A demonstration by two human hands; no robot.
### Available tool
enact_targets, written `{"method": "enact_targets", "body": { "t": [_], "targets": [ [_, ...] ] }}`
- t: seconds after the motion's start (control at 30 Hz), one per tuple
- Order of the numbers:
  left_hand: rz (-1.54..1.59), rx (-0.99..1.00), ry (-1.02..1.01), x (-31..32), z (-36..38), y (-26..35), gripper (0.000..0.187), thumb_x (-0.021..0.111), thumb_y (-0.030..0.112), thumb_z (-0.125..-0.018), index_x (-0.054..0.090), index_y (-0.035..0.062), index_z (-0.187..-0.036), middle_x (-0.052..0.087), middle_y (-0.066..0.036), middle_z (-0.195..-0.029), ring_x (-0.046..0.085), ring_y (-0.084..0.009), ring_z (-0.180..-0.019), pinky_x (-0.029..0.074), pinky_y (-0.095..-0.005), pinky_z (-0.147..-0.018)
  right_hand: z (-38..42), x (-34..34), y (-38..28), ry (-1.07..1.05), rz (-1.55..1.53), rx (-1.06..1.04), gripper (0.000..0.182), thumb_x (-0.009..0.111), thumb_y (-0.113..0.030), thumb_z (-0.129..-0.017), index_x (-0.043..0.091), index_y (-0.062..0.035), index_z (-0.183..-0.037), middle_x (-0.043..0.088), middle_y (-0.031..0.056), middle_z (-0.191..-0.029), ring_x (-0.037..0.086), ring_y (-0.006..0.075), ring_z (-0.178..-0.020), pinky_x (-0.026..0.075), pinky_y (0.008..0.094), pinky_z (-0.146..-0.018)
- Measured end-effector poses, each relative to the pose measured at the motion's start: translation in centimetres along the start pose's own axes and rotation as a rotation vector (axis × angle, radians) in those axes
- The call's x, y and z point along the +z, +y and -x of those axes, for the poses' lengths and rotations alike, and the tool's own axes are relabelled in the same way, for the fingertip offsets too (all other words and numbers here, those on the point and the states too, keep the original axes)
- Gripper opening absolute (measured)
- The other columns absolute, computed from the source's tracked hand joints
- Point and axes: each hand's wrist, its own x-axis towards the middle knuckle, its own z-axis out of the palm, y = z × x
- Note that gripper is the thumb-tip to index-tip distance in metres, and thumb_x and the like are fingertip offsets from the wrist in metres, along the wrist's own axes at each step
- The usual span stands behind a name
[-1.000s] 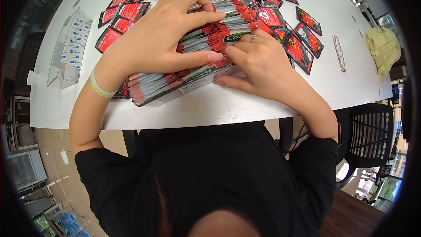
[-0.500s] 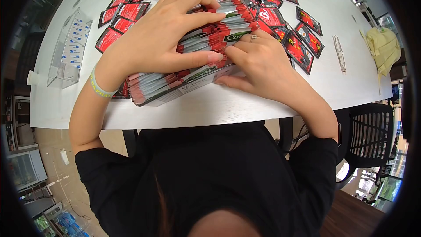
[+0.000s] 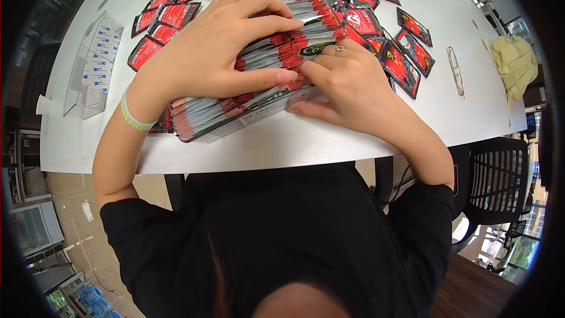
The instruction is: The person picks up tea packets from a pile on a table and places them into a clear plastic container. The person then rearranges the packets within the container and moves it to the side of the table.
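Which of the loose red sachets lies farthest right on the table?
The red sachet beside the clear strip, right of the stack that both hands grip. It sits alone at the edge of the spread, nearest the yellow cloth; the others lie further left.

two hands on the table: left hand (image 3: 206, 53), right hand (image 3: 353, 85); one thick stack of sachets (image 3: 259, 76); one clear plastic tray (image 3: 94, 65); one yellow cloth (image 3: 515, 62); loose red packets (image 3: 406, 53), too many to count

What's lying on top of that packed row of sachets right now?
The left hand is spread over the row of sachets, with the right hand pressing its near end. The sachets beneath the palm are hidden.
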Motion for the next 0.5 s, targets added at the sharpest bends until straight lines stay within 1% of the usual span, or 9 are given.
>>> {"method": "enact_targets", "body": {
  "t": [0.23,0.3,0.43,0.5],
  "targets": [
    [0.007,0.014,-0.006,0.06,-0.08,-0.1,0.059,0.072,0.039,-0.079,0.062,0.0037,-0.125,0.058,-0.013,-0.124,0.049,-0.0339,-0.121,0.037,-0.0447,-0.106,0.0,-0.02,0.02,-0.004,0.009,-0.002,0.037,0.08,-0.036,-0.071,0.058,-0.007,-0.075,0.063,0.0064,-0.068,0.065,0.0246,-0.072,0.046,0.0356,-0.073],
    [0.0,0.015,0.078,0.22,-0.16,0.04,0.055,0.067,0.046,-0.085,0.066,0.0018,-0.118,0.062,-0.013,-0.116,0.052,-0.0321,-0.115,0.04,-0.0426,-0.102,0.03,0.07,0.06,0.003,0.005,-0.007,0.037,0.08,-0.036,-0.071,0.058,-0.007,-0.075,0.063,0.0065,-0.068,0.065,0.0246,-0.072,0.046,0.0356,-0.073],
    [0.024,-0.008,0.101,0.32,-0.18,0.17,0.055,0.067,0.046,-0.085,0.065,0.0016,-0.118,0.062,-0.014,-0.114,0.052,-0.0332,-0.115,0.039,-0.0426,-0.103,0.03,0.1,0.09,0.014,0.005,-0.014,0.037,0.08,-0.036,-0.071,0.058,-0.007,-0.076,0.063,0.0065,-0.068,0.065,0.0246,-0.072,0.046,0.0357,-0.073],
    [-0.011,-0.002,0.052,0.21,-0.16,0.11,0.055,0.068,0.046,-0.085,0.065,0.0007,-0.117,0.061,-0.013,-0.117,0.052,-0.0325,-0.116,0.039,-0.0421,-0.104,0.02,0.09,0.09,0.009,0.006,-0.011,0.037,0.08,-0.036,-0.071,0.058,-0.007,-0.076,0.063,0.0065,-0.068,0.065,0.0246,-0.072,0.046,0.0356,-0.073]
  ]
}}
